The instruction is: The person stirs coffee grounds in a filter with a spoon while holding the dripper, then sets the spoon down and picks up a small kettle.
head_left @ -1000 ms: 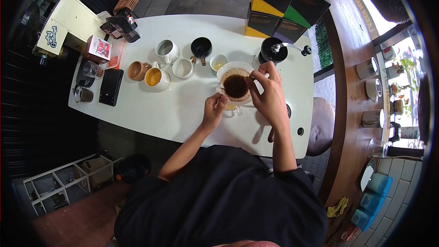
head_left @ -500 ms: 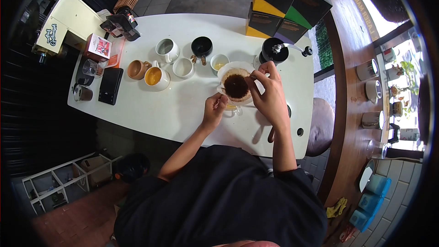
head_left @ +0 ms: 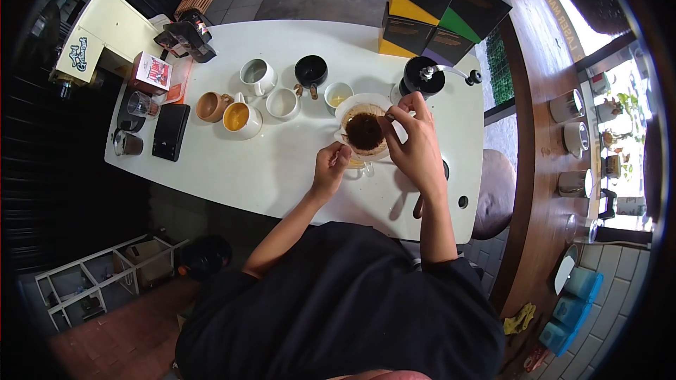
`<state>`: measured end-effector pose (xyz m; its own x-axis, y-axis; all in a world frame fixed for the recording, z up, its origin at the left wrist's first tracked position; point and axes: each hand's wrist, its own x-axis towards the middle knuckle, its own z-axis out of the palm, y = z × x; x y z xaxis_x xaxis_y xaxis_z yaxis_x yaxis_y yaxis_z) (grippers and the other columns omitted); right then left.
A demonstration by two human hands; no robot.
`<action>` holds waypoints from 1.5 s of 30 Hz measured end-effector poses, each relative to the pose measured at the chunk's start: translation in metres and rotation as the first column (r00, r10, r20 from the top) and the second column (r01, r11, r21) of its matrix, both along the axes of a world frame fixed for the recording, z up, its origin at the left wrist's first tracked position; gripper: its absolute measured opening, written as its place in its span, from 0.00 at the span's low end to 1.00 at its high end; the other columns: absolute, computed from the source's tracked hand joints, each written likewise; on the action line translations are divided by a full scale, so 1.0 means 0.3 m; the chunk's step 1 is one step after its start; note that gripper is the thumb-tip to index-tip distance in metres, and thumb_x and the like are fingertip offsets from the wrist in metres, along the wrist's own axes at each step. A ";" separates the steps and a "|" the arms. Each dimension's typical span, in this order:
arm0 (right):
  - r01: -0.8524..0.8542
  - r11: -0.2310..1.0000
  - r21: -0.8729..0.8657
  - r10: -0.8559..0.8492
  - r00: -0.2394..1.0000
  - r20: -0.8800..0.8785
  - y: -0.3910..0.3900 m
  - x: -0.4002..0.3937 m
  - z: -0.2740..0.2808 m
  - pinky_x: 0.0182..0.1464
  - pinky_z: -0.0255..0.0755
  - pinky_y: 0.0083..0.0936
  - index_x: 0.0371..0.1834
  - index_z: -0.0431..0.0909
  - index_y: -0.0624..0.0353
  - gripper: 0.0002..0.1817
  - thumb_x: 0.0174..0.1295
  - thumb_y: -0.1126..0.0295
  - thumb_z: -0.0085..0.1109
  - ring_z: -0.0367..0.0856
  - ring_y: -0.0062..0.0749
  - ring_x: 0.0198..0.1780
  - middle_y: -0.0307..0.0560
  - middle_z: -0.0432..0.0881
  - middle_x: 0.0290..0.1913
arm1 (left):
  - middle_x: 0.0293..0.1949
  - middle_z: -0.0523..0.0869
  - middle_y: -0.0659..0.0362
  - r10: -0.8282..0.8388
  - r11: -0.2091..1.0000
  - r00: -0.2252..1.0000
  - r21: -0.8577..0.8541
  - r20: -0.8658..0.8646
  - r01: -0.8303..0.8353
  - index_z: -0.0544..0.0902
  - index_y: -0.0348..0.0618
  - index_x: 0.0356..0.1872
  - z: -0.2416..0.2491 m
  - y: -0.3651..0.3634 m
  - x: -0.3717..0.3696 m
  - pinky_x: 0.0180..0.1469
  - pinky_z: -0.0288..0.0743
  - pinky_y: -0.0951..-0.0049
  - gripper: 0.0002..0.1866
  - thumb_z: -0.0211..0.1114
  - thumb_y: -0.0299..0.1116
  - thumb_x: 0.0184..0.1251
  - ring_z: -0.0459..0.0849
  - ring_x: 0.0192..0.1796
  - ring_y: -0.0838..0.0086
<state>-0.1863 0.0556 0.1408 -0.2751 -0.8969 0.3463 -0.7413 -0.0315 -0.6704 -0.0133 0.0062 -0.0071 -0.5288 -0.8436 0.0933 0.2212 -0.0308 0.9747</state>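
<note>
A white dripper [head_left: 341, 136] with a paper filter [head_left: 365, 106] holds dark wet coffee [head_left: 364, 131] and sits over a glass server [head_left: 367, 171], mostly hidden under it. At the dripper's lower left, my left hand [head_left: 330, 171] is closed, its fingertips pinched at the handle. My right hand [head_left: 415, 142] is closed at the right rim, thumb and fingers pinching something small and dark that I cannot make out. A small pale cup [head_left: 339, 95] with light liquid stands just behind the dripper.
Several cups, including a white mug [head_left: 241, 119] and a black cup [head_left: 310, 70], stand left of the dripper. A hand grinder [head_left: 422, 77] and dark boxes [head_left: 451, 10] are at the back right. A black scale [head_left: 170, 132] lies at left.
</note>
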 end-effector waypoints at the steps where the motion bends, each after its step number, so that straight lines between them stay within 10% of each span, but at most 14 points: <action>1: 0.007 1.000 0.007 -0.007 1.000 -0.025 -0.001 0.000 0.000 0.53 0.69 0.39 0.36 0.81 0.63 0.07 0.61 0.71 0.66 0.74 0.46 0.46 0.51 0.72 0.41 | 0.26 0.72 0.66 0.005 1.000 1.000 -0.005 -0.011 -0.005 0.73 0.39 0.29 0.004 -0.001 -0.002 0.36 0.62 0.78 0.25 0.57 0.53 0.78 0.67 0.31 0.83; 45: 0.009 1.000 0.012 -0.009 1.000 -0.002 0.010 0.010 0.013 0.54 0.68 0.39 0.37 0.81 0.64 0.07 0.60 0.72 0.65 0.74 0.45 0.48 0.50 0.72 0.42 | 0.27 0.73 0.67 -0.011 1.000 1.000 -0.015 -0.018 0.011 0.77 0.37 0.34 -0.028 -0.009 0.004 0.35 0.62 0.79 0.23 0.57 0.51 0.78 0.67 0.31 0.84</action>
